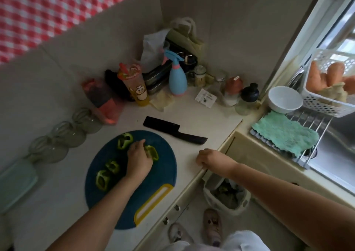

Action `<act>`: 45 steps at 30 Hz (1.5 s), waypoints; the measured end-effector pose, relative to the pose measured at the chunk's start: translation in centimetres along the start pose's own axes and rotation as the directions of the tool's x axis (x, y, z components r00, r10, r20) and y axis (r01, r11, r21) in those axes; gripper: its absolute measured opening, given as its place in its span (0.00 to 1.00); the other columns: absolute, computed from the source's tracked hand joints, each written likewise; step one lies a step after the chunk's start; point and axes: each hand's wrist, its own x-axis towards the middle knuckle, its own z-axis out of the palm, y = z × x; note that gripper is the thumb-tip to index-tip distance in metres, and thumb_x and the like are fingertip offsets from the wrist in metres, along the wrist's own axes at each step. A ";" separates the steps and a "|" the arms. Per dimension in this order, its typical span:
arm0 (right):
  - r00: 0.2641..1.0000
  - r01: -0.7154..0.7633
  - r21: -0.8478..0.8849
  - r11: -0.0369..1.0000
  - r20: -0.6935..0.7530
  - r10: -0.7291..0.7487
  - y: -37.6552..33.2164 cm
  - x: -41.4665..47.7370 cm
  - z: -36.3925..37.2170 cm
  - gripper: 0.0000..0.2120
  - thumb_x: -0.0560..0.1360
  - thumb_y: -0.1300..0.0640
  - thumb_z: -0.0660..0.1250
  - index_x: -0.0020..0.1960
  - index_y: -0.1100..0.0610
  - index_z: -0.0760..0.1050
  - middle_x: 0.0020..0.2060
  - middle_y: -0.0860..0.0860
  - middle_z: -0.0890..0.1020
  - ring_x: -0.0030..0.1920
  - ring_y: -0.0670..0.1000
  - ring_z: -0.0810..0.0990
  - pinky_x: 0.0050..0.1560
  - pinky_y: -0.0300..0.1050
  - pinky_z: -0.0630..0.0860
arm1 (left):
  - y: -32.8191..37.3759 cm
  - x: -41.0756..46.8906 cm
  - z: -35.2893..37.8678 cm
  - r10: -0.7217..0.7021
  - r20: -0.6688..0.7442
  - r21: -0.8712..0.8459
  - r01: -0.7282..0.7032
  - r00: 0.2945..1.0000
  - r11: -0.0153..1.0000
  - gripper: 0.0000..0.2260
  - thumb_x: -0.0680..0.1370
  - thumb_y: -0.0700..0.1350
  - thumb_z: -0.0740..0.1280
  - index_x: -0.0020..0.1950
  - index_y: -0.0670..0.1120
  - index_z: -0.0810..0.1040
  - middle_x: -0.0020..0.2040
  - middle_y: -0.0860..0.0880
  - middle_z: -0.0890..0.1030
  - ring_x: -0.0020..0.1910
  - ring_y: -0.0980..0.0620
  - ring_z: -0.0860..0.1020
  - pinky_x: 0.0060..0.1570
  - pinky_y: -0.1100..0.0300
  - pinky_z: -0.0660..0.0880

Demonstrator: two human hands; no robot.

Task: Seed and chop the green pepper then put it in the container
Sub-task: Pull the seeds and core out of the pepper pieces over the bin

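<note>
Several green pepper pieces lie on a dark blue oval cutting board (153, 181): one at the far edge (124, 140), two at the left (112, 166) (102, 179). My left hand (139, 159) is on the board and holds another pepper piece (153, 153) with curled fingers. My right hand (208, 158) rests near the counter's front edge, fingers curled, holding nothing that I can see. A black knife (173, 132) lies on the counter beyond the board, untouched. A pale mint container (15, 183) sits at the far left.
Glass cups (65, 133) line the left wall. Bottles, jars and a blue spray bottle (177, 78) crowd the back corner. At the right are a white bowl (284, 99), a teal cloth (284, 133), a basket of carrots (326, 81) and the sink. A waste bin (226, 197) stands on the floor.
</note>
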 end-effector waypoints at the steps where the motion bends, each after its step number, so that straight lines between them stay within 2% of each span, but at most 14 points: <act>1: 1.000 0.004 0.014 1.000 -0.030 -0.003 0.0 -0.3 0.2 0.06 0.70 0.70 0.66 0.43 0.61 0.77 0.42 0.58 0.78 0.41 0.58 0.77 0.43 0.49 0.77 | 0.3 -0.5 0.2 0.114 -0.037 0.058 -0.112 0.993 0.992 0.21 0.78 0.37 0.61 0.71 0.42 0.66 0.71 0.41 0.64 0.72 0.43 0.61 0.71 0.53 0.59; 6: 0.970 -0.237 0.121 0.964 -0.033 0.242 1.7 -4.1 1.6 0.07 0.77 0.63 0.60 0.43 0.60 0.76 0.42 0.54 0.75 0.41 0.54 0.74 0.43 0.45 0.70 | 2.6 -2.8 2.0 0.466 0.077 0.029 -0.469 0.881 0.883 0.14 0.78 0.37 0.61 0.64 0.42 0.73 0.68 0.48 0.66 0.70 0.51 0.63 0.69 0.65 0.57; 12: 0.821 -0.567 0.120 0.815 0.162 0.547 3.5 -9.1 3.2 0.08 0.76 0.55 0.62 0.47 0.54 0.80 0.48 0.53 0.82 0.49 0.54 0.79 0.48 0.44 0.73 | 3.9 -4.1 4.5 0.479 0.349 -0.032 -0.501 0.805 0.865 0.14 0.80 0.38 0.58 0.64 0.44 0.73 0.64 0.51 0.69 0.60 0.55 0.72 0.57 0.73 0.62; 15: 0.784 -0.621 0.110 0.776 0.081 0.616 3.3 -9.3 3.9 0.10 0.76 0.55 0.63 0.55 0.51 0.78 0.51 0.53 0.82 0.53 0.55 0.79 0.49 0.45 0.73 | 3.8 -4.0 4.6 0.452 0.360 -0.030 -0.474 0.816 0.880 0.14 0.79 0.38 0.58 0.64 0.44 0.72 0.65 0.51 0.69 0.61 0.55 0.72 0.58 0.71 0.63; 19: 0.837 -0.545 0.067 0.836 -0.014 0.547 2.7 -8.2 3.6 0.20 0.73 0.65 0.61 0.62 0.51 0.76 0.51 0.51 0.78 0.54 0.55 0.74 0.51 0.44 0.71 | 3.7 -3.9 3.7 0.461 0.294 -0.092 -0.455 0.837 0.886 0.14 0.79 0.37 0.59 0.64 0.46 0.72 0.64 0.52 0.70 0.59 0.56 0.72 0.59 0.71 0.64; 22: 0.879 -0.436 0.155 0.887 -0.138 0.456 0.3 -6.0 1.0 0.10 0.76 0.53 0.64 0.55 0.52 0.79 0.49 0.48 0.75 0.48 0.51 0.76 0.46 0.40 0.71 | 3.3 -3.9 2.1 0.461 0.207 -0.144 -0.439 0.863 0.887 0.14 0.79 0.38 0.60 0.64 0.46 0.73 0.63 0.53 0.70 0.60 0.58 0.71 0.62 0.67 0.67; 26: 0.911 -0.236 0.247 0.940 -0.280 0.303 -4.8 -2.3 -3.4 0.12 0.76 0.46 0.65 0.57 0.50 0.75 0.49 0.44 0.68 0.39 0.44 0.73 0.42 0.36 0.69 | 1.1 -3.4 -1.2 0.421 0.000 -0.151 -0.417 0.907 0.897 0.14 0.78 0.38 0.62 0.63 0.47 0.74 0.57 0.54 0.71 0.54 0.58 0.73 0.55 0.65 0.73; 28: 0.930 -0.162 0.267 0.950 -0.280 0.237 -6.6 0.2 -4.2 0.11 0.77 0.48 0.64 0.57 0.51 0.74 0.47 0.44 0.69 0.39 0.44 0.71 0.40 0.37 0.68 | -1.1 -2.6 -3.1 0.326 -0.092 -0.112 -0.335 0.941 0.936 0.14 0.77 0.38 0.64 0.62 0.47 0.74 0.57 0.50 0.73 0.54 0.55 0.74 0.56 0.60 0.74; 31: 0.959 -0.110 0.298 0.948 -0.218 0.180 -8.4 3.6 -4.1 0.08 0.77 0.54 0.64 0.54 0.55 0.75 0.47 0.51 0.76 0.41 0.51 0.77 0.41 0.41 0.70 | -5.6 -0.9 -5.9 0.030 -0.127 -0.051 -0.037 0.991 0.998 0.18 0.76 0.41 0.66 0.66 0.46 0.71 0.62 0.44 0.72 0.59 0.47 0.73 0.58 0.52 0.73; 33: 0.978 -0.126 0.315 0.941 -0.120 0.171 -9.3 5.4 -3.4 0.08 0.77 0.58 0.61 0.51 0.58 0.78 0.47 0.54 0.80 0.46 0.56 0.78 0.45 0.44 0.71 | -8.7 0.2 -7.3 -0.149 -0.059 -0.019 0.148 0.987 0.989 0.23 0.75 0.46 0.69 0.68 0.45 0.69 0.64 0.40 0.71 0.61 0.42 0.72 0.59 0.49 0.73; 35: 0.980 -0.171 0.320 0.932 -0.040 0.194 -9.9 6.5 -2.6 0.10 0.78 0.58 0.59 0.50 0.59 0.79 0.48 0.56 0.81 0.48 0.58 0.79 0.48 0.47 0.73 | -10.6 0.8 -8.1 -0.216 0.073 0.005 0.216 0.974 0.976 0.32 0.71 0.53 0.73 0.71 0.45 0.66 0.67 0.41 0.71 0.64 0.43 0.72 0.63 0.50 0.70; 37: 0.970 -0.235 0.317 0.919 0.017 0.242 -10.3 7.3 -1.8 0.11 0.79 0.57 0.59 0.51 0.58 0.79 0.49 0.56 0.82 0.49 0.57 0.78 0.49 0.48 0.74 | -11.4 1.1 -8.0 -0.198 0.177 0.101 0.182 0.964 0.978 0.39 0.68 0.59 0.74 0.73 0.45 0.64 0.68 0.44 0.72 0.66 0.45 0.70 0.68 0.51 0.63; 40: 0.959 -0.283 0.326 0.902 0.074 0.274 -10.6 7.7 -1.0 0.10 0.79 0.56 0.59 0.50 0.57 0.78 0.49 0.55 0.81 0.50 0.56 0.78 0.51 0.47 0.74 | -11.5 1.5 -7.1 -0.104 0.198 0.331 0.033 0.975 0.943 0.38 0.67 0.63 0.72 0.71 0.48 0.65 0.66 0.48 0.74 0.67 0.47 0.69 0.72 0.48 0.47; 45: 0.960 -0.272 0.380 0.884 0.046 0.276 -11.1 7.8 -1.4 0.09 0.78 0.55 0.61 0.51 0.56 0.79 0.49 0.53 0.82 0.49 0.54 0.79 0.52 0.47 0.75 | -11.5 1.5 -6.3 -0.017 0.114 0.289 -0.017 0.993 0.957 0.32 0.67 0.59 0.73 0.66 0.48 0.68 0.58 0.49 0.79 0.61 0.47 0.73 0.73 0.47 0.47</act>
